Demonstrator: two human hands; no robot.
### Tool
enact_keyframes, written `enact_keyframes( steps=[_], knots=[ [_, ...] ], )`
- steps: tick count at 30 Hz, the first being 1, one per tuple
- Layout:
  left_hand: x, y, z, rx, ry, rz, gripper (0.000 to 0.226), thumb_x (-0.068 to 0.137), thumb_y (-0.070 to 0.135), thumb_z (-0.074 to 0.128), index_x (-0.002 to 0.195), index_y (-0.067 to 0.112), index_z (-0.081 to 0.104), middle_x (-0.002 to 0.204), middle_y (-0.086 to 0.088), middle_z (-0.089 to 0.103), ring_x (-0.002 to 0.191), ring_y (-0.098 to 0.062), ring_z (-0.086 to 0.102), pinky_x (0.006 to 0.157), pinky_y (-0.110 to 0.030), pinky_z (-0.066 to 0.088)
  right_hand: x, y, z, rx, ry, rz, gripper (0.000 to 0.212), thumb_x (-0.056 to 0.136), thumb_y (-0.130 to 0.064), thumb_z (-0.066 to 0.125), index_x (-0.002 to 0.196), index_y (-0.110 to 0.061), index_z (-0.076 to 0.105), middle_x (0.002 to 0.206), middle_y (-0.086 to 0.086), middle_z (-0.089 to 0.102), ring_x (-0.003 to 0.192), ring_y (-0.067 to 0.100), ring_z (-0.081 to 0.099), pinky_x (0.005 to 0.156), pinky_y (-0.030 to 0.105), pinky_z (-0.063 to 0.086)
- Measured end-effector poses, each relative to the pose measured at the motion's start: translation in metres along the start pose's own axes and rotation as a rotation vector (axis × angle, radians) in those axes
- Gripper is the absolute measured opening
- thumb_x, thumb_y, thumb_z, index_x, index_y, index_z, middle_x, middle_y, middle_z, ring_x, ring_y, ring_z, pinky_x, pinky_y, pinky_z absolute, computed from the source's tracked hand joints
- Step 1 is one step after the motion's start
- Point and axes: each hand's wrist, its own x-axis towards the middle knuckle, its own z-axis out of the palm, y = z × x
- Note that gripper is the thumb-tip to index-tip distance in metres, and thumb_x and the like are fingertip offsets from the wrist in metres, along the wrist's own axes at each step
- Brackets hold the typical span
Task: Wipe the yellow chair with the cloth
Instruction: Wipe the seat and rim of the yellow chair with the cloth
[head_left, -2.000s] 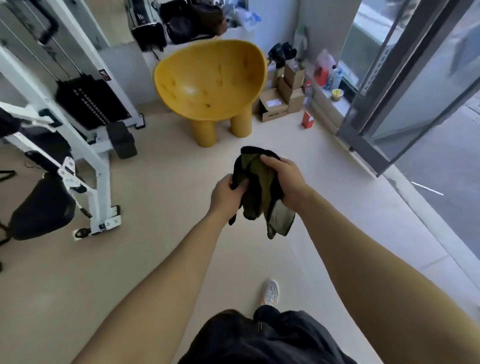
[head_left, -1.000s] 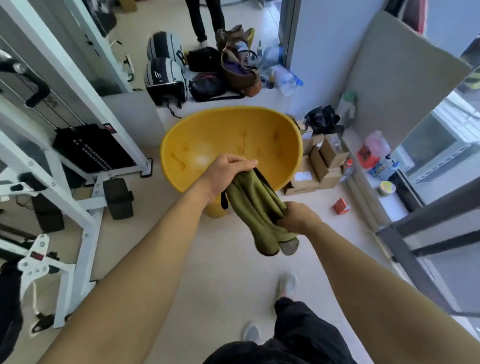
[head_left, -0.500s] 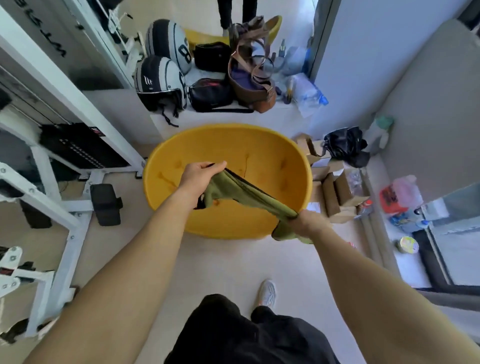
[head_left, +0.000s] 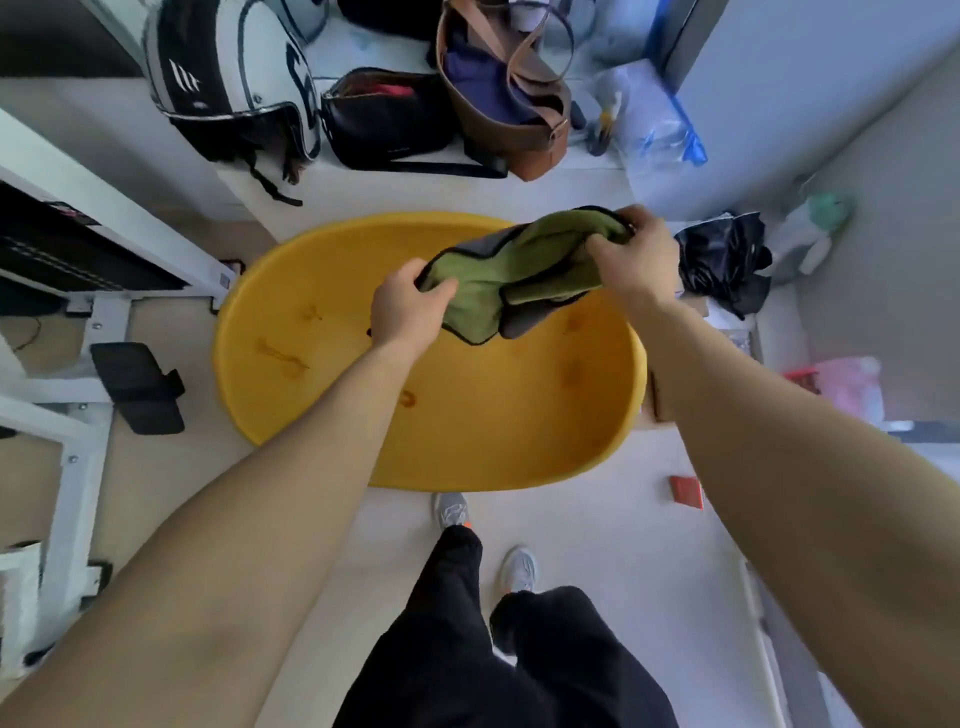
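Note:
The yellow chair (head_left: 467, 415) is a round bowl-shaped seat right below me, with brownish stains on its inner surface. An olive-green cloth (head_left: 498, 275) with dark edging is stretched between both hands above the chair's back half. My left hand (head_left: 408, 309) grips the cloth's near-left end. My right hand (head_left: 631, 260) grips its far-right end near the chair's back rim. The cloth hangs slack and folded in the middle; whether it touches the seat I cannot tell.
A white exercise machine frame (head_left: 78, 322) stands left of the chair. Behind it, a ledge holds a helmet (head_left: 228, 78), a black pouch (head_left: 384, 119) and a brown bag (head_left: 509, 98). A black bag (head_left: 724, 260) and boxes lie at the right. My feet (head_left: 452, 509) are by the chair's front.
I have stepped closer, so the chair now lies directly below. My right hand rose and moved toward the chair's back rim, spreading the cloth wider over the seat.

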Motion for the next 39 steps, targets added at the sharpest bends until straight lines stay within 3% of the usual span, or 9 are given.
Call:
enact_keyframes(
  steps=[3,8,14,18,20,22,24,32,39],
  knots=[
    [0.035,-0.027,0.04,0.121,0.022,0.046,0.024,0.097,0.037,0.053,0.082,0.018,0.057,0.064,0.002,0.054,0.056,-0.017,0.046,0.05,-0.033,0.03,0.038,0.031,0.028,-0.171,-0.012,-0.104,0.032,0.08,-0.028,0.061,0.111,-0.024,0.067,0.092,-0.002,0.066,0.085,0.019,0.061,0.074,0.031,0.05],
    [0.074,-0.121,0.149,0.337,-0.06,0.111,0.039,0.103,0.021,0.044,0.138,0.033,0.054,0.076,0.002,0.062,0.064,-0.022,0.056,0.057,-0.038,0.044,0.074,0.161,0.09,-0.788,-0.1,-0.432,0.041,0.091,-0.022,0.058,0.132,-0.021,0.058,0.112,0.016,0.062,0.105,0.04,0.054,0.09,0.049,0.047],
    [0.09,-0.265,0.307,0.573,-0.588,-0.126,0.022,0.093,0.034,0.049,0.094,0.027,0.07,0.104,-0.001,0.068,0.093,-0.028,0.063,0.081,-0.037,0.053,0.061,0.317,0.167,-1.4,-0.534,-0.405,0.036,0.092,-0.033,0.047,0.121,-0.019,0.063,0.124,0.011,0.054,0.113,0.033,0.043,0.092,0.046,0.032],
    [0.077,-0.327,0.361,0.593,-0.343,-0.152,0.035,0.093,0.047,0.048,0.104,0.02,0.067,0.117,-0.005,0.055,0.102,-0.031,0.059,0.083,-0.04,0.051,0.039,0.369,0.224,-1.267,-0.588,-0.531,0.057,0.09,-0.051,0.053,0.121,-0.006,0.068,0.144,0.021,0.046,0.128,0.038,0.037,0.097,0.049,0.028],
    [0.08,-0.342,0.377,0.46,-0.174,-0.12,0.047,0.098,0.043,0.047,0.138,0.018,0.049,0.145,-0.007,0.039,0.129,-0.03,0.044,0.099,-0.043,0.046,0.044,0.391,0.25,-1.181,-0.636,-0.613,0.072,0.096,-0.047,0.046,0.157,-0.014,0.026,0.164,0.022,0.012,0.149,0.039,0.013,0.115,0.049,0.016],
    [0.088,-0.345,0.387,0.416,-0.233,-0.165,0.065,0.102,0.047,0.038,0.156,0.016,0.02,0.164,-0.008,0.01,0.148,-0.03,0.016,0.117,-0.044,0.027,0.053,0.403,0.265,-1.275,-0.778,-0.618,0.082,0.101,-0.046,0.04,0.157,-0.025,-0.015,0.16,0.019,-0.029,0.149,0.037,-0.022,0.12,0.05,-0.003],
    [0.098,-0.353,0.403,0.526,-0.285,-0.106,0.069,0.102,0.05,0.032,0.158,0.015,0.01,0.166,-0.007,-0.009,0.152,-0.031,-0.002,0.122,-0.048,0.013,0.063,0.414,0.277,-1.366,-0.765,-0.661,0.08,0.103,-0.046,0.034,0.153,-0.023,-0.024,0.152,0.018,-0.044,0.145,0.035,-0.035,0.119,0.05,-0.011],
    [0.206,-0.27,0.408,0.44,-0.051,0.45,0.065,0.101,0.033,0.037,0.158,0.014,0.012,0.166,-0.014,0.007,0.148,-0.042,0.02,0.115,-0.053,0.03,0.15,0.337,0.24,-1.179,-0.116,-0.686,0.06,0.103,-0.02,0.019,0.159,-0.007,0.004,0.167,0.012,-0.011,0.154,0.032,-0.007,0.122,0.049,-0.005],
    [0.098,-0.378,0.401,0.621,-0.329,0.358,0.056,0.101,0.03,0.047,0.153,0.018,0.03,0.165,-0.009,0.017,0.153,-0.03,0.01,0.12,-0.051,0.021,0.065,0.406,0.269,-1.306,-0.65,-0.623,0.068,0.089,-0.02,-0.004,0.154,-0.005,-0.019,0.16,0.018,-0.028,0.153,0.032,-0.012,0.124,0.048,0.002]
  ],
)
